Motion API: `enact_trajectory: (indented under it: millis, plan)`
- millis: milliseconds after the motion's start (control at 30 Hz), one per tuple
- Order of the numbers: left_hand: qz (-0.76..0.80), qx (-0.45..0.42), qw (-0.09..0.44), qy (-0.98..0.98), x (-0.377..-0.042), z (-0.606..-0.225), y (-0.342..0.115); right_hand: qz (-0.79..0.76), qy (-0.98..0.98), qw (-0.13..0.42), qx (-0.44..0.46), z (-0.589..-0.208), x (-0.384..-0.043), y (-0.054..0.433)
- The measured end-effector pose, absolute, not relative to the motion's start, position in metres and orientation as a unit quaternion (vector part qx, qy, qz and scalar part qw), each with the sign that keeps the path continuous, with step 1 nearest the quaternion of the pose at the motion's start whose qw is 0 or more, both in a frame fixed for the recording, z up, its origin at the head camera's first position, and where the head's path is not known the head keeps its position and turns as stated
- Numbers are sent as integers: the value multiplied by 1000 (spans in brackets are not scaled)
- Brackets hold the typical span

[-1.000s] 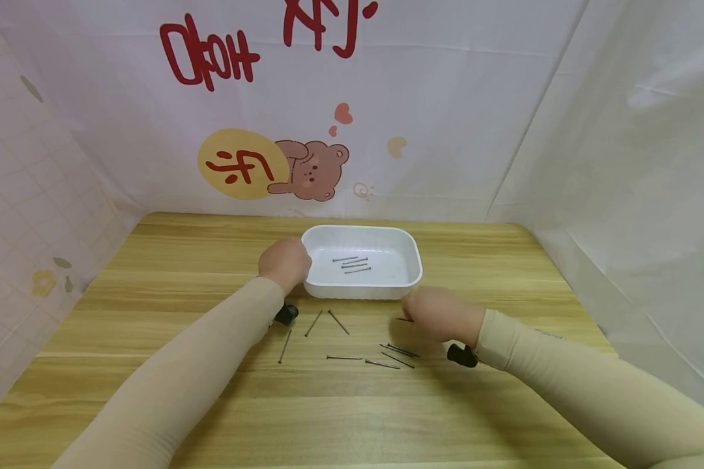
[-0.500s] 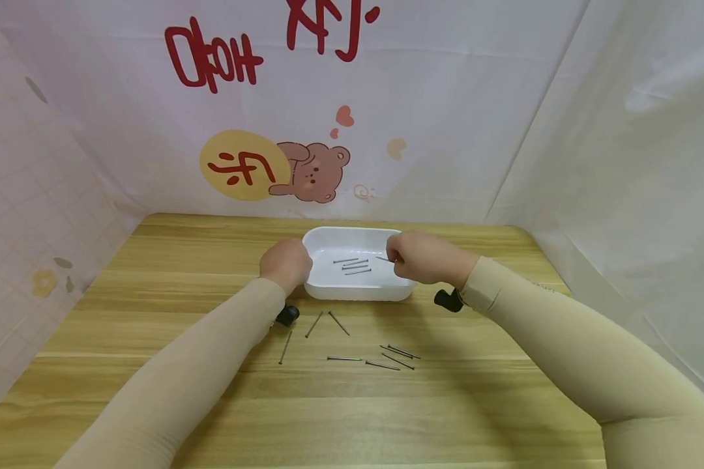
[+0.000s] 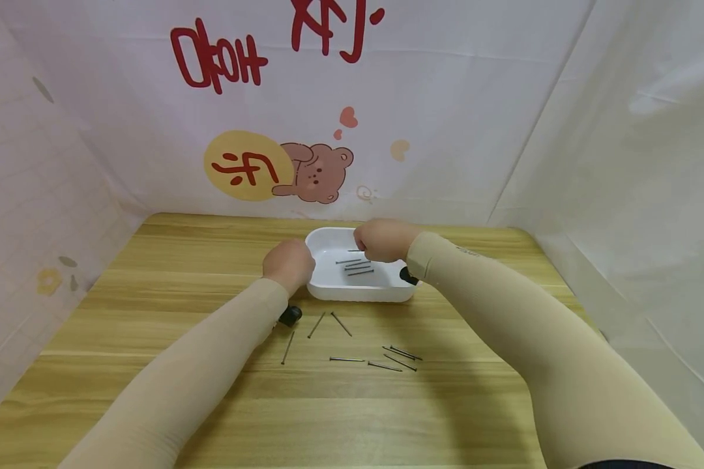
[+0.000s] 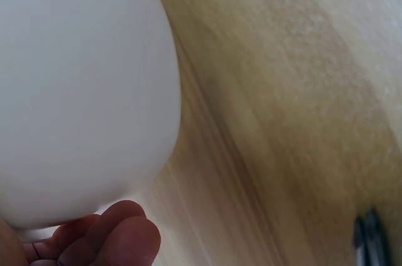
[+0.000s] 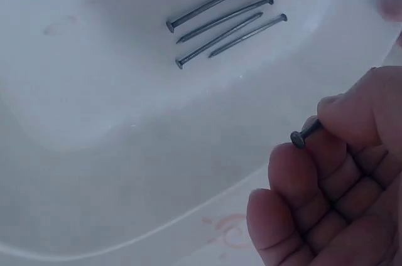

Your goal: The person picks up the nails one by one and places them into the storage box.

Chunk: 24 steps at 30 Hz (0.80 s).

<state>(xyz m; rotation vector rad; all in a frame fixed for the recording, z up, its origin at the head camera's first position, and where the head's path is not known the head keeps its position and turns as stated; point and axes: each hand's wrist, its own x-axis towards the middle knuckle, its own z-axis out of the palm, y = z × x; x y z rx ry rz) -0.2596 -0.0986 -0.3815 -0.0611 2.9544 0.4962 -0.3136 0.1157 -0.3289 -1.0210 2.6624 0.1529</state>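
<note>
A white plastic tray (image 3: 358, 295) stands towards the back of the wooden table. At its left end, my left hand (image 3: 287, 264) grips the rim; the left wrist view has curled fingertips (image 4: 129, 234) against the tray's side. Over the tray's right half, my right hand (image 3: 385, 240) pinches a steel nail (image 5: 306, 133) between thumb and fingers, its flat head sticking out. Several nails (image 5: 217, 4) lie side by side on the tray floor below it, heads pointing in mixed directions.
Several loose nails lie on the table in front of the tray: single ones at the left (image 3: 288, 348) and middle (image 3: 347, 359), a small cluster (image 3: 400, 363) to the right. A white printed curtain (image 3: 446, 130) hangs behind the table.
My right hand has lifted a nail from the table right of the tray, then carried it up and leftward over the tray. The left hand has stayed at the tray's left end.
</note>
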Motion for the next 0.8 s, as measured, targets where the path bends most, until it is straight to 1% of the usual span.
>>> enact_trajectory:
  millis: [133, 333, 567, 800]
  plan:
    - [168, -23, 74, 983, -260, -382, -99, 82, 913, 158, -367, -336, -321, 97]
    - [175, -22, 73, 982, -260, -382, -98, 119, 891, 157, -410, -352, -327, 78]
    - [178, -18, 68, 982, -262, -384, -97, 112, 887, 196, -404, -363, -328, 63]
    - [178, -18, 69, 981, -262, -384, -100, 130, 881, 195, -411, -375, -331, 55]
